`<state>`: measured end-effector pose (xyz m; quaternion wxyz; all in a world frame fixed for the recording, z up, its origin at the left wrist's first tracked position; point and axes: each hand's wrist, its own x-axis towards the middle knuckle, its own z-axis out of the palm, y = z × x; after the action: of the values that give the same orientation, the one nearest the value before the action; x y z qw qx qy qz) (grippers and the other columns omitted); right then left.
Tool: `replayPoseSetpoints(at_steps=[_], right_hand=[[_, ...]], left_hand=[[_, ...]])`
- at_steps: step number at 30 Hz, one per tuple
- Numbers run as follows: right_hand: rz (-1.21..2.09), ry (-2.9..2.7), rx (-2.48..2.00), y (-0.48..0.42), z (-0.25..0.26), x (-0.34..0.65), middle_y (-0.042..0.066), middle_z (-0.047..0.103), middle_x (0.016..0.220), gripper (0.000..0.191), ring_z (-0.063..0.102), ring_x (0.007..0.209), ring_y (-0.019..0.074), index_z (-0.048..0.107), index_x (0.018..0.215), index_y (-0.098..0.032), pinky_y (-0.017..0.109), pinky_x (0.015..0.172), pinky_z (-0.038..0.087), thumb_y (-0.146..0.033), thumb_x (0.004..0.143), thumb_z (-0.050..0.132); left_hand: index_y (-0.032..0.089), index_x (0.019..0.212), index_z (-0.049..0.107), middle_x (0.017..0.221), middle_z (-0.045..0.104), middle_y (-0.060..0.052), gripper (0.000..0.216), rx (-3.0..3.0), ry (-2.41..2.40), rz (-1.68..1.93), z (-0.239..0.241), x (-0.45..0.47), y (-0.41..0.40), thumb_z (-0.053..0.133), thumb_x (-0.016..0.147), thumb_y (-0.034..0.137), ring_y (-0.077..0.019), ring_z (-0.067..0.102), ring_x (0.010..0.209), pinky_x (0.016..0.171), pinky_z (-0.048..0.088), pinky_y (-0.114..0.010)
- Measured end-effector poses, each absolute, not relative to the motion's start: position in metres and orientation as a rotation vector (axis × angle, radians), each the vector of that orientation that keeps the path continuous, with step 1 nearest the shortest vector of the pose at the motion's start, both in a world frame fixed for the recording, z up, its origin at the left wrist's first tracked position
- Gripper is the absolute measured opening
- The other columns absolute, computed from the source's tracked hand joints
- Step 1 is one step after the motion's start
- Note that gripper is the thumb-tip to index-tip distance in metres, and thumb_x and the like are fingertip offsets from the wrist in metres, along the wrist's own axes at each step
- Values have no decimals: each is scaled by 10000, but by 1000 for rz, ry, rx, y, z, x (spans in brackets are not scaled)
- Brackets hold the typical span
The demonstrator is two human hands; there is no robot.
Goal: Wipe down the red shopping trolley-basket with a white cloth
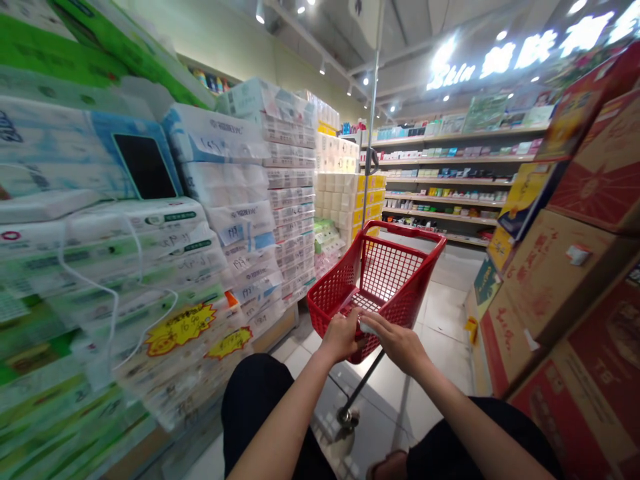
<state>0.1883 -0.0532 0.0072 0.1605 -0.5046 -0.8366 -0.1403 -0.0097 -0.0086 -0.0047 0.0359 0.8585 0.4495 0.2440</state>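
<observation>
A red plastic shopping cart [395, 263] stands in the aisle right in front of me, and its mesh basket looks empty. My left hand [341, 335] is closed round the near rim or handle of the cart. My right hand [397, 341] grips the same handle just to the right, its fingers curled over a pale grey bar. Both forearms reach forward from the bottom of the view. My dark trousers and one shoe show below.
Tall stacks of wrapped tissue packs [235, 200] with yellow price tags [181, 325] line the left side. Red and brown cardboard boxes [560, 273] are piled on the right. Shelves of small goods [440, 180] cross the far end. A thin metal pole [371, 120] rises behind the cart. The floor is pale tile.
</observation>
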Motion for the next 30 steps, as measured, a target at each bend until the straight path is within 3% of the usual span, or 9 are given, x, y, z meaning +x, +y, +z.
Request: replayPoseSetpoints(at_steps=[7, 12, 17, 23, 27, 30], right_hand=[[-282, -2133, -1672, -36, 16, 207, -24, 361, 1547, 648, 690, 925, 161, 222, 1503, -438, 270, 600, 581, -198, 921, 377], [-302, -2310, -1492, -71, 2, 167, 15, 321, 1566, 688, 684, 952, 168, 230, 1524, -373, 274, 687, 585, -143, 893, 380], [-389, -2401, -1417, -73, 0, 169, 7, 376, 1538, 673, 693, 859, 148, 255, 1514, -399, 254, 641, 568, -148, 901, 380], [-275, -2189, -1674, -30, 17, 215, -45, 376, 1538, 637, 695, 865, 140, 217, 1492, -477, 267, 601, 572, -224, 931, 383], [-228, -2125, -1722, -32, 18, 206, -21, 373, 1538, 602, 687, 922, 158, 257, 1486, -446, 288, 636, 577, -232, 937, 376], [-208, -2202, -1611, -50, 13, 181, 5, 385, 1530, 585, 679, 962, 170, 316, 1472, -403, 285, 677, 573, -206, 925, 387]], left_hand=[[201, 1344, 338, 928, 691, -53, 645, 2660, 1401, 748, -3, 0, -10, 631, 811, 414, -256, 666, 873, 925, 407, -408], [179, 1377, 275, 943, 705, -62, 708, 2670, 1337, 759, -5, -5, -8, 636, 785, 324, -272, 672, 906, 943, 388, -423], [173, 1355, 276, 941, 704, -50, 705, 2658, 1277, 798, -7, -13, -9, 642, 781, 352, -260, 666, 891, 919, 414, -407], [202, 1292, 419, 869, 695, -34, 581, 2659, 1379, 793, -4, -10, -12, 624, 814, 460, -243, 659, 836, 878, 430, -384], [215, 1039, 600, 842, 708, -47, 391, 2731, 1391, 721, -2, -6, -11, 591, 837, 550, -240, 666, 829, 876, 413, -382], [212, 936, 649, 832, 721, -65, 405, 2771, 1429, 654, -1, -6, -11, 525, 873, 593, -239, 673, 815, 860, 402, -385]])
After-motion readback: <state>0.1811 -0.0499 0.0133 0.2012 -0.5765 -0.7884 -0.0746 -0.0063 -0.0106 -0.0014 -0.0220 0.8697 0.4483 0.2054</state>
